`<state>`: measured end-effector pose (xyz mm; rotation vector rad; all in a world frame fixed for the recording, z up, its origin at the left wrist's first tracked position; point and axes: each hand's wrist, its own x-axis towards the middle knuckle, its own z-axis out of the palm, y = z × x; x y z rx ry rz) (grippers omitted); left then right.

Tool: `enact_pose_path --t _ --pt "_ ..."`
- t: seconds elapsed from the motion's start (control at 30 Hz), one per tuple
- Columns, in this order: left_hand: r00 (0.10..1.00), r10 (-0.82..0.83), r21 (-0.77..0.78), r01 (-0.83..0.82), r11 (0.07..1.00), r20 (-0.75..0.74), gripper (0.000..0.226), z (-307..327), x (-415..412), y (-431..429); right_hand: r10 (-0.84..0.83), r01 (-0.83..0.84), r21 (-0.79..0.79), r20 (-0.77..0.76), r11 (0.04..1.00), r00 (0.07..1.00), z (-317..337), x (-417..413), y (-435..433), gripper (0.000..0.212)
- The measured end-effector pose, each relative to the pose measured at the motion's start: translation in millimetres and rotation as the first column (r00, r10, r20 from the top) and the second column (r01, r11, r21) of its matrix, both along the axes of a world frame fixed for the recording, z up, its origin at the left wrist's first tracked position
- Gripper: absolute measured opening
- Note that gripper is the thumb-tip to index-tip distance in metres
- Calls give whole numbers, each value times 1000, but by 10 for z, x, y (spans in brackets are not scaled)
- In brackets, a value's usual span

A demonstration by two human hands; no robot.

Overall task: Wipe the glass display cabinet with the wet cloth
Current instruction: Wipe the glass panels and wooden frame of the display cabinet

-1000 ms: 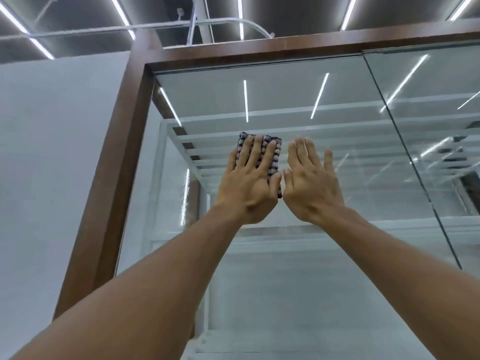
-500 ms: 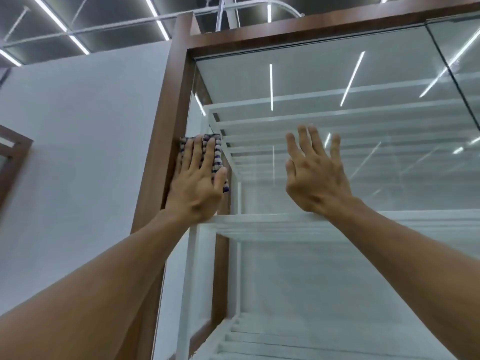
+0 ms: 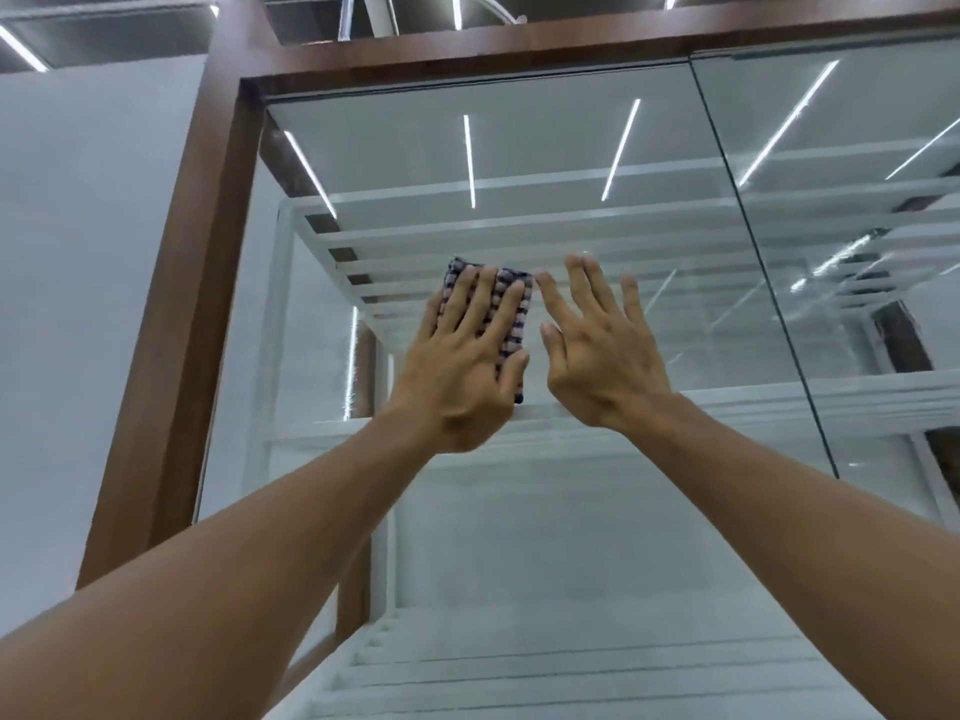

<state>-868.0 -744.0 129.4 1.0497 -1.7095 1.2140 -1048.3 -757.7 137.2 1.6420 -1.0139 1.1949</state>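
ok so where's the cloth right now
In the head view the cloth is pressed flat on the glass under the left hand, beside the right hand, right of the brown frame post.

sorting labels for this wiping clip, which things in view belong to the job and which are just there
In the job:
left hand, pressing the cloth flat
checked cloth, against the glass
glass display cabinet
right hand, open beside the cloth

Just there:
white wall
ceiling lights
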Motion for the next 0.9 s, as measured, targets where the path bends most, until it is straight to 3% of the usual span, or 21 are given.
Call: enact_pose_path --t 0.13,0.27,0.37,0.43,0.6,0.9 --pt "982 -15 8 17 1000 -189 68 288 -376 -28 -30 29 25 48 999 998 -11 -447 1 67" --pt "995 -31 24 29 999 93 69 156 -1057 -54 -131 130 16 132 991 983 -88 -907 39 61" --pt "961 -11 36 1 999 278 71 56 -1113 -58 -203 201 33 218 979 954 -184 -1279 67 62" --pt "963 13 21 -20 1000 271 70 216 -1153 -55 -174 168 44 251 985 952 -266 -1481 76 65" --pt "997 -20 34 17 999 71 69 523 -1844 -74 -21 19 14 225 1000 974 -403 -1702 31 70" --pt "966 -39 46 28 999 255 71 -231 -1994 -135 37 -34 -18 247 999 968 -426 -1723 -31 66"
